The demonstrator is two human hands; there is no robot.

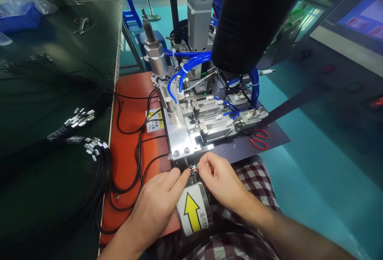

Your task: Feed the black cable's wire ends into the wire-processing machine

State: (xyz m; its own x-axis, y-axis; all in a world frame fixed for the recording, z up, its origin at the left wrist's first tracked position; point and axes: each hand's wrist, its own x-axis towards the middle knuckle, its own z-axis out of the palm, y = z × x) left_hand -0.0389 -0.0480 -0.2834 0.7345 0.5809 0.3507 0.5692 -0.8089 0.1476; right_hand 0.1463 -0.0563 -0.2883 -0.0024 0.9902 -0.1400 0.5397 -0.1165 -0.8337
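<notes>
Both hands meet at the front edge of a metal machine plate (179,140). My left hand (158,204) is closed, its fingers pinching the end of a thin black cable (191,176). My right hand (220,180) pinches the tiny coloured wires (195,167) at that cable's tip. Just below the hands is a grey block with a yellow arrow label (193,212). The small wire ends are partly hidden by my fingers.
A pneumatic fixture with blue hoses (191,62) and a silver cylinder (155,56) rises behind the plate. Red-handled scissors (259,138) lie to the right. An orange mat (131,132) carries black cables (98,172) with metal ends (79,118). A large black tube (254,16) hangs overhead.
</notes>
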